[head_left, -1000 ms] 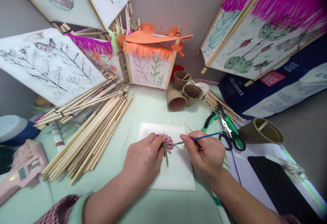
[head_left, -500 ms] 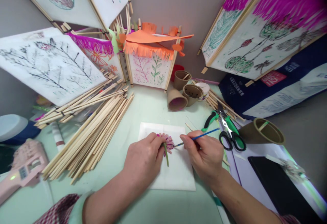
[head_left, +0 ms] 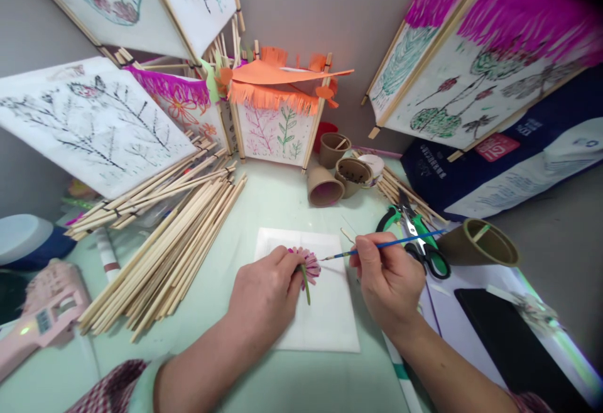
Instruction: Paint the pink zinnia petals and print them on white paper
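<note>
A pink daisy-like flower (head_left: 309, 261) with a green stem lies on a white paper sheet (head_left: 325, 319) on the pale green table. My left hand (head_left: 264, 293) presses down on the flower's stem, fingers closed round it. My right hand (head_left: 387, 281) pinches a thin blue-handled paintbrush (head_left: 386, 245); the brush tip hovers just right of the petals, a little off them.
A big pile of bamboo sticks (head_left: 164, 237) lies to the left. Green-handled scissors (head_left: 417, 237) and brown paper cups (head_left: 339, 174) sit beyond the sheet. Another cup (head_left: 485, 243) lies on its side at right. Painted paper lanterns (head_left: 277, 111) stand all around. A pink device (head_left: 42, 312) sits at far left.
My right hand has drawn the brush back to the right, so its tip has left the petals. The left hand and flower have stayed put.
</note>
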Demonstrator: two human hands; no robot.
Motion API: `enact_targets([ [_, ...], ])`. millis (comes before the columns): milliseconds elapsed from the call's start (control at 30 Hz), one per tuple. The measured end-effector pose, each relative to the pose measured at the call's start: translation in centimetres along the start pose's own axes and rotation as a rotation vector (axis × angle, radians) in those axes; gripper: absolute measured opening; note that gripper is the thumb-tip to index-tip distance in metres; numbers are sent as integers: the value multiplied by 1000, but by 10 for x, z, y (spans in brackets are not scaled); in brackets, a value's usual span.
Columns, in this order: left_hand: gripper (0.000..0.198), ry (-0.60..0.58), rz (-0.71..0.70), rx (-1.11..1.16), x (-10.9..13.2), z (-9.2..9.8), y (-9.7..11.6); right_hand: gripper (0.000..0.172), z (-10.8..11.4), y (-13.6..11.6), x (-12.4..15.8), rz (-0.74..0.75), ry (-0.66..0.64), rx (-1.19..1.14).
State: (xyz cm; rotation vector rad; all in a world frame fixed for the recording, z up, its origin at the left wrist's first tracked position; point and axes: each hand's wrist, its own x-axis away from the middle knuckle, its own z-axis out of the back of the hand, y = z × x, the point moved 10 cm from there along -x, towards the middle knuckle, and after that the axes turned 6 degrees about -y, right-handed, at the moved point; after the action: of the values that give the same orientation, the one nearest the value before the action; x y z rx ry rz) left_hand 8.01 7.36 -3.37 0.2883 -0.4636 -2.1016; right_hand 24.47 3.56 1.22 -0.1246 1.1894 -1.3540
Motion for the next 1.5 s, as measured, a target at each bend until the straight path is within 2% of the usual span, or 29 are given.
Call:
enact_targets([
  [200, 24, -32, 24, -18, -1, -2, -1, 22, 1, 22, -6, -177, 18, -85],
  [300, 25, -31, 33, -30, -1, -1, -2, 26, 1, 28, -16, -230, -24, -61],
  [467, 25, -25, 37, -8, -1, -2, -3, 32, -1, 31, -37, -208, -46, 104],
  [567, 26, -29, 36, 4, -1, -3, -2, 32, -16, 35, -49, -174, -67, 152],
  [700, 27, -20, 36, 12, 0, -2, -2, 29, -37, 33, -63, -34, -52, 262],
  [867, 27, -36, 45, 23, 0, -2, -2, 28, -51, 40, -70, -5, -38, 292],
  [1033, 27, -30, 16, -2, 1, -1, 0, 28, -55, 45, -70, -7, -58, 291],
  [1167, 29, -9, -15, -24, 3, 1, 1, 27, -50, 37, -72, 7, -82, 283],
  [1267, 29, -1, -13, -28, 3, 1, 0, 28, -29, 18, -69, 8, -27, 230],
  [1367, 29, 2, -6, -33, 4, 0, 0, 27, -7, 9, -54, -89, 23, 1],
  [1500, 28, -13, 1, -42, 4, 1, 0, 31, 0, 18, -16, -277, 17, -374],
])
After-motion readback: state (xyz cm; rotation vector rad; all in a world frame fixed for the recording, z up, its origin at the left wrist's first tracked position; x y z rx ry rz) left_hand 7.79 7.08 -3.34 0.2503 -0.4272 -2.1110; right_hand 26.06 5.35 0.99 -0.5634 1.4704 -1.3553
